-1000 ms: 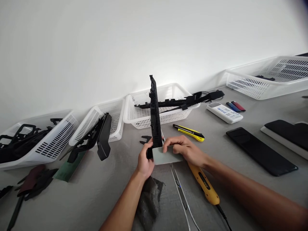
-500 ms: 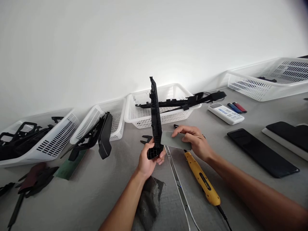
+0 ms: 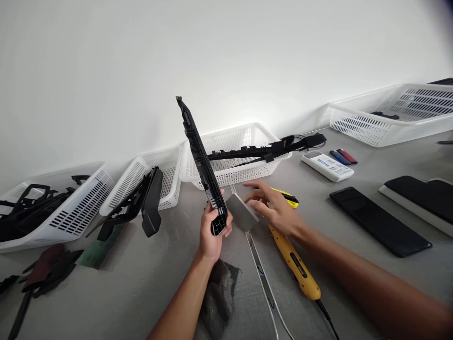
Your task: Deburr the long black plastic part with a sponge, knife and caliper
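Observation:
My left hand (image 3: 213, 231) is closed around the lower end of a long black plastic trim piece (image 3: 203, 165). The piece stands up, tilted to the left, with its ribbed inner side showing. My right hand (image 3: 274, 205) has its thumb and fingers at a thin, flat grey sheet (image 3: 242, 211), which lies right beside the trim's lower end. The fingertips on the sheet are partly hidden. Under the right hand lies a yellow corded tool (image 3: 295, 264). A yellow utility knife (image 3: 288, 197) shows just behind that hand.
White baskets (image 3: 233, 179) line the wall, several holding black parts. A metal strip (image 3: 262, 269), a dark cloth (image 3: 219, 293) and a green sheet (image 3: 100, 248) lie on the grey table. To the right are a black phone-like slab (image 3: 380, 221), a white device (image 3: 327, 166) and two lighters (image 3: 343, 157).
The trim piece has tipped left, and my left hand has shifted slightly left. My right hand and the grey sheet have moved left, with the sheet now angled downward. The utility knife has come into sight.

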`<state>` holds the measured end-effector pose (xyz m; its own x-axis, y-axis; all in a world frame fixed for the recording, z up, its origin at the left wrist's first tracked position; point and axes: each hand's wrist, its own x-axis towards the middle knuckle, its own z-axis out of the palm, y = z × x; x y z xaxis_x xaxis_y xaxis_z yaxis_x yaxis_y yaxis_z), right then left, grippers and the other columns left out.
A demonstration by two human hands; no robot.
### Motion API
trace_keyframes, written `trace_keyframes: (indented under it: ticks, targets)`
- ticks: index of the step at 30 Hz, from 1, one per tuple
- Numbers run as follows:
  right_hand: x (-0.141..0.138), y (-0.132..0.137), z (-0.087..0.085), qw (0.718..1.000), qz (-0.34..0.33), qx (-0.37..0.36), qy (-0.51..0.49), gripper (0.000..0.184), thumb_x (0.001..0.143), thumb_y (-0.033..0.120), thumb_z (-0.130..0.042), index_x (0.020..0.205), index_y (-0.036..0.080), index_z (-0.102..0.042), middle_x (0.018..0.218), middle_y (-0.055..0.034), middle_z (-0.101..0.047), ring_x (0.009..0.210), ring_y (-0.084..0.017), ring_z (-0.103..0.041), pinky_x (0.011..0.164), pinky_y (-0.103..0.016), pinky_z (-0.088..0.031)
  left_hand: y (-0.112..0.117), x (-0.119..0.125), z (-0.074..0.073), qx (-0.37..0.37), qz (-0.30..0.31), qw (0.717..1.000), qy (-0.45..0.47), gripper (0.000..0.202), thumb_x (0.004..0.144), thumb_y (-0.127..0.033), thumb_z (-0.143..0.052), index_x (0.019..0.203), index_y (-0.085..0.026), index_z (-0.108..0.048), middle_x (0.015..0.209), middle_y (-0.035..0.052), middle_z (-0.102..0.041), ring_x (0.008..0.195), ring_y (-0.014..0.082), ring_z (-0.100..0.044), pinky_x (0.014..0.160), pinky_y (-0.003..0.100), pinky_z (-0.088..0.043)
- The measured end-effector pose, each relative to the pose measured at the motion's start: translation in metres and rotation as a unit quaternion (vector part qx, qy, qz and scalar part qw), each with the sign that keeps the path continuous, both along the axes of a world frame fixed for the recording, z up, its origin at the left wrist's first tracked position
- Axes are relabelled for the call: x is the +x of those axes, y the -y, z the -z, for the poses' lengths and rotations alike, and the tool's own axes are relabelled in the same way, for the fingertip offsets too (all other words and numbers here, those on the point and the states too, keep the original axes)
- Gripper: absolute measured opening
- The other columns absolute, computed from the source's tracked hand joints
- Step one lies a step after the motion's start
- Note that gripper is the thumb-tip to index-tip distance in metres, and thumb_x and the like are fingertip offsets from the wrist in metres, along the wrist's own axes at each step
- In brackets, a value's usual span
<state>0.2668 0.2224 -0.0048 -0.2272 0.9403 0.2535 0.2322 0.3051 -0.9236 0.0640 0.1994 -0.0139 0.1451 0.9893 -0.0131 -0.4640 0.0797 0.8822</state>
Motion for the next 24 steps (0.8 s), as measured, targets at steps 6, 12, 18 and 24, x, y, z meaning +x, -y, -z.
trace_keyframes:
  ticks: [6,12,18,24]
  targets:
    - [0.008,-0.010,0.007,0.982,0.102,0.032,0.158,0.025,0.093,0.031,-0.054,0.100,0.019,-0.074,0.096,-0.0079,-0.077,0.086,-0.023,-0.066,0.076,-0.034,-0.045,0.001,0.001,0.003,0.058,-0.039,0.996,-0.064,0.055,0.093,-0.045,-0.060,0.143,-0.021,-0.058,0.067,-0.0038,-0.060,0.047,0.0117,-0.041,0.048,0.025,-0.035]
    - [0.008,-0.015,0.003,0.963,0.126,0.016,0.238,0.020,0.090,0.028,-0.054,0.092,0.019,-0.072,0.066,-0.0005,-0.065,0.061,-0.017,-0.056,0.062,-0.030,-0.035,0.001,0.005,-0.002,0.080,-0.094,0.989,-0.082,0.042,0.090,-0.038,-0.072,0.129,-0.025,-0.064,0.079,-0.0034,-0.064,0.060,0.0135,-0.059,0.068,0.030,-0.050]
    - [0.026,0.041,-0.014,0.889,0.136,-0.029,0.435,0.040,0.093,0.058,-0.062,0.105,0.022,-0.075,0.068,-0.0052,-0.069,0.061,-0.023,-0.061,0.058,-0.030,-0.028,-0.004,0.005,0.007,0.041,-0.128,0.988,-0.076,0.026,0.084,-0.036,-0.079,0.088,-0.022,-0.057,0.062,-0.0082,-0.052,0.050,0.0108,-0.055,0.057,0.026,-0.045]
    - [0.043,0.144,0.023,0.885,0.155,-0.139,0.416,0.058,0.092,0.053,-0.060,0.142,0.024,-0.065,0.080,-0.0104,-0.076,0.077,-0.036,-0.072,0.068,-0.038,-0.042,-0.004,0.011,0.010,0.043,-0.141,0.988,-0.048,0.053,0.076,-0.042,-0.087,0.092,-0.026,-0.039,0.079,-0.0098,-0.055,0.042,0.0075,-0.054,0.041,0.021,-0.040]
